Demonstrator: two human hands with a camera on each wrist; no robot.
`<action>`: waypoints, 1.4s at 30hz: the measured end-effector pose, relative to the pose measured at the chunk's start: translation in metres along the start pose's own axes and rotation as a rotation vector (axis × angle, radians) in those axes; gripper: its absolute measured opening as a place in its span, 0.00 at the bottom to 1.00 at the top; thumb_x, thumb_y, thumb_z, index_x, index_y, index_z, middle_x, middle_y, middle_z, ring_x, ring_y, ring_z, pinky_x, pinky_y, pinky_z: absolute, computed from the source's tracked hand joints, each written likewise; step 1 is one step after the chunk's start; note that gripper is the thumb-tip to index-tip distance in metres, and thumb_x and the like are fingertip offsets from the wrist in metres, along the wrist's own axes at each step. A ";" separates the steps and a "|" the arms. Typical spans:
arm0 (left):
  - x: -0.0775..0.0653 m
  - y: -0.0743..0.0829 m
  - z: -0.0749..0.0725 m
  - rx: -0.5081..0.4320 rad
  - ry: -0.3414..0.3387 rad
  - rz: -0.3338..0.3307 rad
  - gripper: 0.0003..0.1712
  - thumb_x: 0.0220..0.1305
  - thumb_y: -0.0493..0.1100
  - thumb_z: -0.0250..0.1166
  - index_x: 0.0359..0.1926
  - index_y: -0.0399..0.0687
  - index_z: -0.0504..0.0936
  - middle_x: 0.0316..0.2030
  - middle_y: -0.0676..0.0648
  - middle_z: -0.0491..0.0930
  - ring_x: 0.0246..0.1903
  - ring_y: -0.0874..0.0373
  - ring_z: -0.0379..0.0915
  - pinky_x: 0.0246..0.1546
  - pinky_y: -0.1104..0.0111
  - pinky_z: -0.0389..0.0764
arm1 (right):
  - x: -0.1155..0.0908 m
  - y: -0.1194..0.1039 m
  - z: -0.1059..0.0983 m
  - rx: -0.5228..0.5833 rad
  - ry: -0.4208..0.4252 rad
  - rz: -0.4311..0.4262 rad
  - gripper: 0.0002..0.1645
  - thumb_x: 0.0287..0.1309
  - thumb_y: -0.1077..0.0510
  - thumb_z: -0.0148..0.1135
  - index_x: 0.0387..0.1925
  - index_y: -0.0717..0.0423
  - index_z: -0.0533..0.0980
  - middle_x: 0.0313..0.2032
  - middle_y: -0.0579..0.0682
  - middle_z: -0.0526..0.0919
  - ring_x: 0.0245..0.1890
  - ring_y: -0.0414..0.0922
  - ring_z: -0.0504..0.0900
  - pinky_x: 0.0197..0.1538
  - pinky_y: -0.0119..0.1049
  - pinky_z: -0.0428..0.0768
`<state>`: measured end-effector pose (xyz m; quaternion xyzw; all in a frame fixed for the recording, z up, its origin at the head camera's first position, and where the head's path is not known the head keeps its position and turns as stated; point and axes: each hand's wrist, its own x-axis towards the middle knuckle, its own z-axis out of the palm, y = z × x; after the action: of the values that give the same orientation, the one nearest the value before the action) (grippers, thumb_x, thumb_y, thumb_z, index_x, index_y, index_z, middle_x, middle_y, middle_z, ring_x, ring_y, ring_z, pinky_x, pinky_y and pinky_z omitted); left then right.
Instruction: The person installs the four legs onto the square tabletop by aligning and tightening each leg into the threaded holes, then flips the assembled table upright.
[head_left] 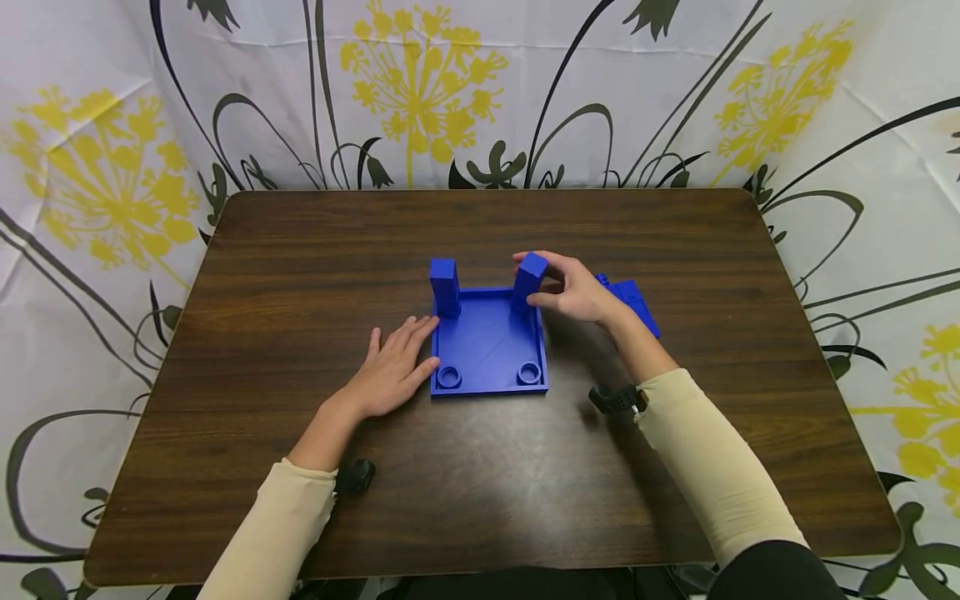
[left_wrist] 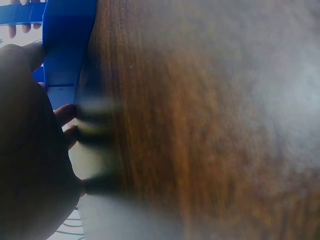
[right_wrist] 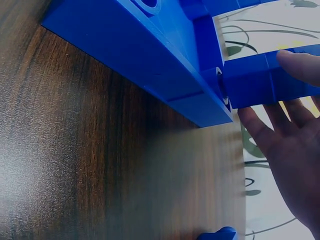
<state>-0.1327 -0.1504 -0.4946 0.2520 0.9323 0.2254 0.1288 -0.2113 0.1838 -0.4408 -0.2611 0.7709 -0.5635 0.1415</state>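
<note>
A shallow blue square tray [head_left: 489,346] with raised edges lies mid-table. Round ring sockets [head_left: 528,373] show in its two near corners. At the far left corner a blue square post [head_left: 445,287] stands upright. My right hand [head_left: 573,287] grips a second blue post [head_left: 529,282] between thumb and fingers at the far right corner. This post leans slightly, and in the right wrist view its lower end is at the rim of a ring socket [right_wrist: 220,85]. My left hand [head_left: 393,367] rests against the tray's left side, fingers extended and touching its edge.
More blue pieces [head_left: 632,302] lie on the table to the right, partly hidden behind my right forearm. The brown wooden table [head_left: 300,250] ends at a patterned cloth [head_left: 420,92] hanging behind it.
</note>
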 end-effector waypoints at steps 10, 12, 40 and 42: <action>-0.001 0.002 0.000 0.002 -0.004 -0.001 0.38 0.76 0.61 0.42 0.78 0.55 0.44 0.76 0.44 0.47 0.75 0.44 0.35 0.64 0.34 0.30 | 0.002 0.015 0.003 -0.160 0.126 0.064 0.32 0.50 0.62 0.76 0.57 0.63 0.74 0.49 0.58 0.81 0.49 0.51 0.80 0.54 0.46 0.78; -0.001 0.002 -0.001 0.000 -0.003 0.000 0.38 0.76 0.61 0.42 0.78 0.55 0.44 0.76 0.44 0.47 0.75 0.44 0.35 0.64 0.34 0.30 | 0.002 0.015 0.003 -0.173 0.139 0.062 0.29 0.50 0.62 0.76 0.54 0.63 0.75 0.46 0.57 0.81 0.47 0.51 0.80 0.52 0.45 0.79; 0.001 -0.002 0.002 0.010 -0.025 -0.019 0.38 0.76 0.64 0.40 0.79 0.59 0.42 0.77 0.47 0.44 0.75 0.48 0.32 0.65 0.36 0.27 | 0.003 -0.007 0.003 0.012 -0.020 0.014 0.43 0.52 0.79 0.54 0.71 0.65 0.59 0.66 0.64 0.68 0.68 0.60 0.64 0.69 0.55 0.58; 0.001 -0.001 0.002 0.007 -0.024 -0.016 0.38 0.76 0.63 0.40 0.79 0.58 0.42 0.77 0.47 0.44 0.75 0.47 0.32 0.65 0.36 0.27 | 0.001 -0.016 0.003 0.007 -0.043 0.016 0.41 0.53 0.80 0.51 0.70 0.67 0.59 0.64 0.66 0.70 0.67 0.60 0.66 0.68 0.55 0.60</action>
<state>-0.1333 -0.1503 -0.4970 0.2474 0.9335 0.2182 0.1409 -0.2063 0.1771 -0.4271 -0.2666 0.7676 -0.5595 0.1635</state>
